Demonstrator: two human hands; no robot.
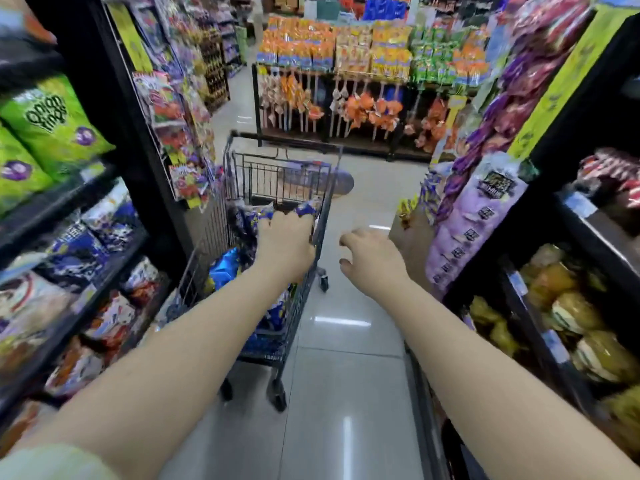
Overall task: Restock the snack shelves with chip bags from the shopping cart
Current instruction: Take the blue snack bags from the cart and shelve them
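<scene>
A dark wire shopping cart (273, 174) stands in the aisle ahead of me, with blue chip bags (225, 268) piled inside. My left hand (285, 242) reaches into the cart and grips the top of a blue and white chip bag (306, 207). My right hand (370, 261) hovers to the right of the cart above the floor, fingers loosely curled and holding nothing. Snack shelves line both sides: green onion-ring bags (52, 123) and blue bags (86, 244) on the left, yellow bags (568, 306) on the right.
A purple hanging snack strip (474, 220) juts out from the right shelf end. A cross-aisle rack (346, 81) of orange and yellow packets blocks the far end. The tiled floor (346, 375) runs between the shelves to the right of the cart.
</scene>
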